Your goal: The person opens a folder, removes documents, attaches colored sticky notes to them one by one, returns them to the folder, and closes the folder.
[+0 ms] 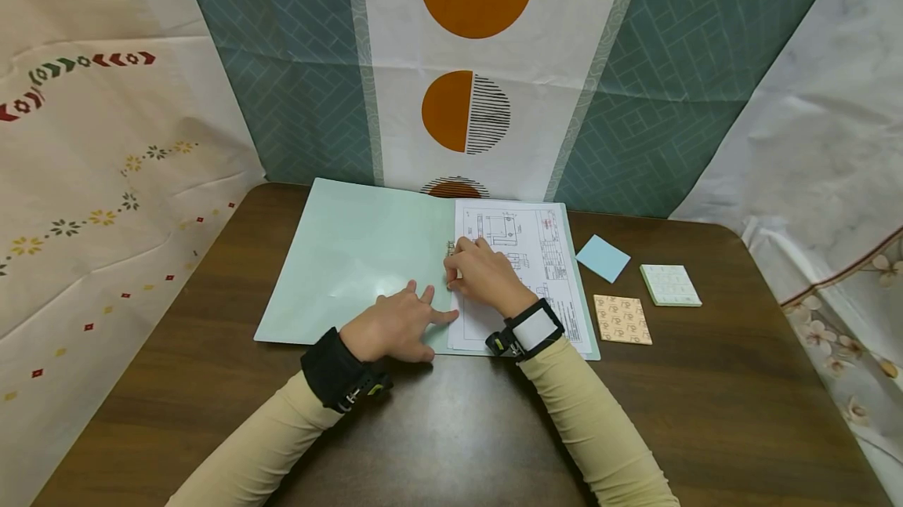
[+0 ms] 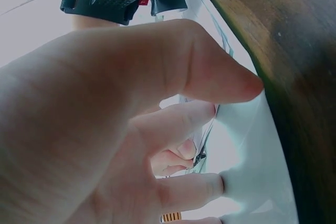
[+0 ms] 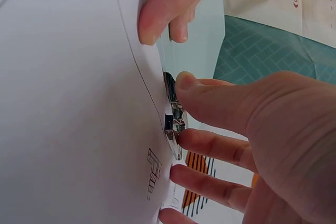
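Observation:
A pale green folder lies spread out on the brown table. On its right half rests a stack of printed drawing sheets. By the folder's spine sits a small metal clip at the edge of the sheets. My right hand holds this clip, with the thumb at one end and the index finger at the other. With fingers spread, my left hand presses on the folder near its front edge, one fingertip beside the sheets' left edge. In the head view the right hand mostly hides the clip.
To the folder's right are a blue square note, a patterned tan pad and a pale green pad. Hanging cloths border the table at the back and sides. Each wrist wears a black strap with a camera.

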